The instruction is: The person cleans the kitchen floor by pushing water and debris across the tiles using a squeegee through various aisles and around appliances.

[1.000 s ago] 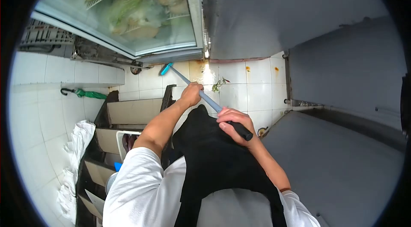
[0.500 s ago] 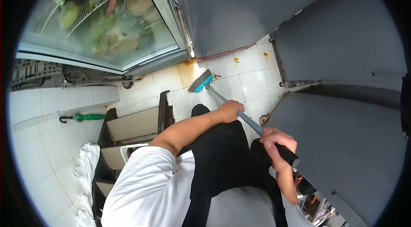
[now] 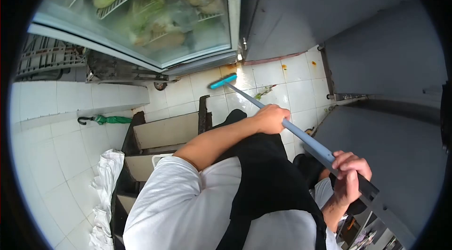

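Observation:
A broom with a grey handle and a turquoise head slants across the view, its head low over the tiled floor by the base of the glass-door fridge. My left hand is wrapped around the middle of the handle. Near the handle's top end, my right hand closes on it at the lower right, with the black end sticking out past it. A small scatter of greenish debris lies on the tiles to the right of the broom head.
The glass fridge holds bagged vegetables. Grey cabinets line the right side. On the left are a dark-framed shelf unit, a green umbrella, white cloth and a crate. Another person's white sleeve shows at lower right.
The broom head has swung left, away from the debris, which now lies apart from it. Both hands have shifted right in view, the right one also lower. The camera view has turned slightly.

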`<control>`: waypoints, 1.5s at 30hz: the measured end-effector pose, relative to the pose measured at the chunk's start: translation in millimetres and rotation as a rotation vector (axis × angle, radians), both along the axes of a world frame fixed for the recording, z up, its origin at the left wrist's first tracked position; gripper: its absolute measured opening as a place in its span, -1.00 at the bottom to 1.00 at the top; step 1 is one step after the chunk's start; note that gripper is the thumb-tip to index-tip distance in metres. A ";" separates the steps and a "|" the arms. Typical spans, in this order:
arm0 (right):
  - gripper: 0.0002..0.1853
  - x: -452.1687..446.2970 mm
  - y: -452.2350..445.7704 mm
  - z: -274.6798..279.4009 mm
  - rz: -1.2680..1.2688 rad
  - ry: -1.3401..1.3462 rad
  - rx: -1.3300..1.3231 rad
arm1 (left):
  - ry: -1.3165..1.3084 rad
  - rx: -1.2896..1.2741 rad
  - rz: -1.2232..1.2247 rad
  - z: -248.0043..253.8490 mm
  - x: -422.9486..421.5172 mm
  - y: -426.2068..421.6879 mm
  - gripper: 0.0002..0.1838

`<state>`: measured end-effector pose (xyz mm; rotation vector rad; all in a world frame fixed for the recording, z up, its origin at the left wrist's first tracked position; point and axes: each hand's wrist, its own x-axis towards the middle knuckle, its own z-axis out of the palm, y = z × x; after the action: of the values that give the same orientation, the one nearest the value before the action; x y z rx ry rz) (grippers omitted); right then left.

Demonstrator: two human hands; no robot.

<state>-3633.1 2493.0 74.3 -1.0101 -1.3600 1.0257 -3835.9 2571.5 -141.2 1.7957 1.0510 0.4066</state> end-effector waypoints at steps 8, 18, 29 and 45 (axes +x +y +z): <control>-0.86 -89.4 52.0 -75.3 0.588 0.012 -0.219 | 0.324 0.022 0.350 -58.5 -149.8 -45.2 -0.90; -0.79 -174.7 70.0 -150.7 0.956 -0.141 -0.274 | 0.535 -0.069 0.648 -144.1 -239.3 -90.6 -0.83; -0.92 -73.3 47.4 -88.9 0.466 -0.220 -0.242 | 0.154 0.171 0.380 -130.6 -101.2 -2.7 -0.89; -0.84 49.9 -87.9 -22.5 -0.195 -0.306 -0.289 | -0.151 -0.027 -0.441 -100.1 130.5 -47.4 -0.65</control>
<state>-3583.1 2405.1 51.8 -1.5364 -1.3454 0.9640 -3705.4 2524.1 -241.3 1.8763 0.5312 0.2488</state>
